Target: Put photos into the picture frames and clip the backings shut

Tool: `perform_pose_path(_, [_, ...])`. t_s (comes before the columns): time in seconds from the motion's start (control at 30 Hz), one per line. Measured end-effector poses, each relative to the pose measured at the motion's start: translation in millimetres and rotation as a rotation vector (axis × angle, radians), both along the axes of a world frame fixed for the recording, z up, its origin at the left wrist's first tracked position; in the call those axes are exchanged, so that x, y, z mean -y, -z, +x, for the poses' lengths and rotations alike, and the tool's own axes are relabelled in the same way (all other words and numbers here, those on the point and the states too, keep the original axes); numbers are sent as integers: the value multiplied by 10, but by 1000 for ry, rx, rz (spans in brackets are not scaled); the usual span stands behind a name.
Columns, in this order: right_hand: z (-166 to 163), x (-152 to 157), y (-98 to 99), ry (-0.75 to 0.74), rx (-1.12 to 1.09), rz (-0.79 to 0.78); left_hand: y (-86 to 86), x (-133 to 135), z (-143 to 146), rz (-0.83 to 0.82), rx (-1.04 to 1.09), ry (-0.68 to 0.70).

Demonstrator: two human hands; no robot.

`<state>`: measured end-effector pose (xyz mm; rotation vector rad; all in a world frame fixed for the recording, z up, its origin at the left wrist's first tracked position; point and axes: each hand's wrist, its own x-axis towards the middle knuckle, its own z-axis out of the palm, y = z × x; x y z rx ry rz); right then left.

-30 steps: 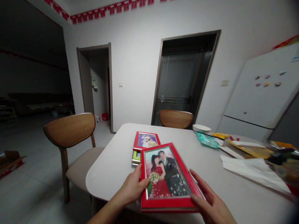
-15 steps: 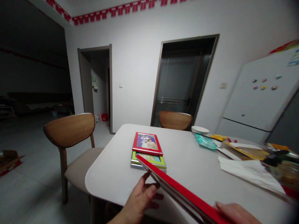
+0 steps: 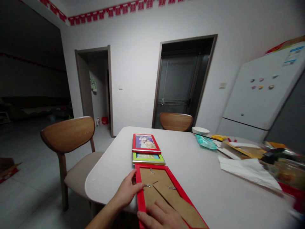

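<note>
A red picture frame (image 3: 177, 183) is turned with its brown backing board (image 3: 156, 175) up, at the near side of the table. Metal clips and a stand flap show on that back. My left hand (image 3: 127, 190) grips its left edge, thumb on top and fingers partly hidden below. Lower down, my right hand (image 3: 163, 216) has its fingers curled over the left border and the board. Just beyond lie a green picture frame (image 3: 149, 161) and, overlapping it, a second red frame with a photo (image 3: 145, 142) of people facing up.
Wooden chairs stand at the left (image 3: 69, 135) and far side (image 3: 176, 121) of the white table (image 3: 114, 159). To the right are a white bowl (image 3: 200, 130), a teal packet (image 3: 206, 142), white paper (image 3: 247, 173) and mixed clutter. A white fridge (image 3: 254, 105) stands behind.
The red frame has turned from edge-on to back side up and come down toward the table. Both hands shifted left, my right hand moving from its far right end onto its left border.
</note>
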<state>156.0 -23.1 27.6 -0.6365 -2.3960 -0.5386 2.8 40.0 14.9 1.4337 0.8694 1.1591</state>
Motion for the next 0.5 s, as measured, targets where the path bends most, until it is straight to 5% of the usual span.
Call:
perform_pose_path(0.3, [-227,-190,466,26,-24,-112,172,-122,-95,108,-360,-286])
perform_pose_path(0.5, [0,-181,107,93,-96,-614,255,34,-116,170,-477,-273])
